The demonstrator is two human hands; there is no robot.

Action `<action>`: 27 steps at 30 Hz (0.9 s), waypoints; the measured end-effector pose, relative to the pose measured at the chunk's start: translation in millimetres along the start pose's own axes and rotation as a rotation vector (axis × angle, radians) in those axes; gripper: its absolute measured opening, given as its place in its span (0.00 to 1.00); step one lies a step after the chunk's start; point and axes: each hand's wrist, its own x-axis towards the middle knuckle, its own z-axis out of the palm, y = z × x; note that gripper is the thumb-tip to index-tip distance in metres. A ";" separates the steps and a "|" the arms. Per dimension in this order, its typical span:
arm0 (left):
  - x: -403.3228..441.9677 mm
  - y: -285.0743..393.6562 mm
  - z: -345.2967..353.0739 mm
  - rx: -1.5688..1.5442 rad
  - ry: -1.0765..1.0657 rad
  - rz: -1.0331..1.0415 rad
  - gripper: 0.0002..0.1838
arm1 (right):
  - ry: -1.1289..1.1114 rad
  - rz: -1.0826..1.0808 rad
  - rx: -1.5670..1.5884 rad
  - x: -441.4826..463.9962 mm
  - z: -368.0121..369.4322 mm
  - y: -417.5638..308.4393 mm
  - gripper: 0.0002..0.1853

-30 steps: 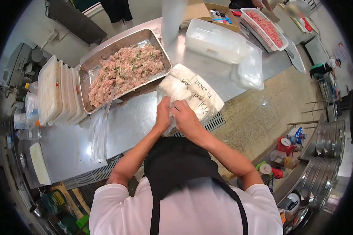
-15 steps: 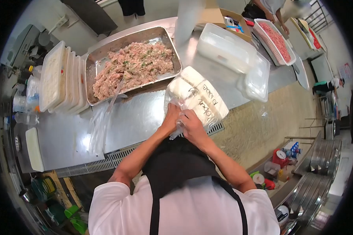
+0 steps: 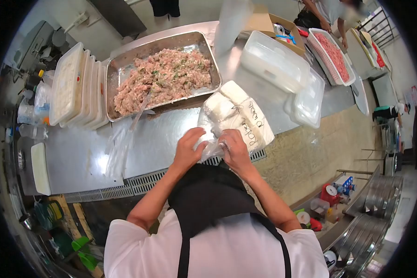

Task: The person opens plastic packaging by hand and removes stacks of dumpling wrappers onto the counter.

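Observation:
A clear plastic bag [image 3: 236,115] packed with white, block-like pieces lies at the table's front edge, black handwriting on it. Its gathered end, crumpled plastic, points toward me. My right hand [image 3: 235,150] pinches this end, fingers curled into the film. To the left, my left hand [image 3: 188,148] has its thumb and fingers apart, close beside the crumpled plastic; whether the thumb touches the film I cannot tell. Behind the bag stands a metal tray [image 3: 208,51] of minced meat [image 3: 164,76] flecked with green.
Stacked lidded plastic boxes [image 3: 66,85] stand left of the tray. Clear containers [image 3: 275,58], a cardboard box [image 3: 259,23] and a white basket [image 3: 329,69] of pink meat are at the right. Loose plastic film [image 3: 118,148] lies on the steel table [image 3: 162,132]. Another person [image 3: 329,14] stands at the far right.
My left hand has let go of the bag's gathered end and moved left, its fingers spreading. My right hand stays at the plastic, and the bag's neck is looser.

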 end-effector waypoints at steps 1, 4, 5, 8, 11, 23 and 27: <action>-7.0 10.6 -11.2 0.152 0.057 -0.005 0.23 | 0.046 -0.001 -0.009 1.7 -1.8 0.2 0.10; -19.2 -2.2 3.3 0.233 0.113 -0.112 0.26 | 0.080 0.064 0.032 -2.8 0.2 9.5 0.07; -19.6 -15.5 14.6 0.044 0.090 -0.203 0.24 | 0.070 0.129 0.082 -4.6 2.8 14.9 0.05; -6.6 -31.1 30.6 -0.553 0.000 -0.590 0.15 | 0.165 0.265 0.142 1.3 -1.2 33.7 0.04; 33.3 14.4 9.3 -0.826 0.022 -0.692 0.08 | 0.363 0.205 0.260 25.1 -16.9 50.4 0.09; 123.6 132.6 -55.5 -0.897 0.011 -0.211 0.07 | 0.576 0.388 0.852 55.5 -56.9 -11.7 0.11; 140.3 159.3 -58.1 -0.766 -0.065 -0.067 0.08 | 0.469 0.427 0.747 37.8 -12.9 -7.6 0.12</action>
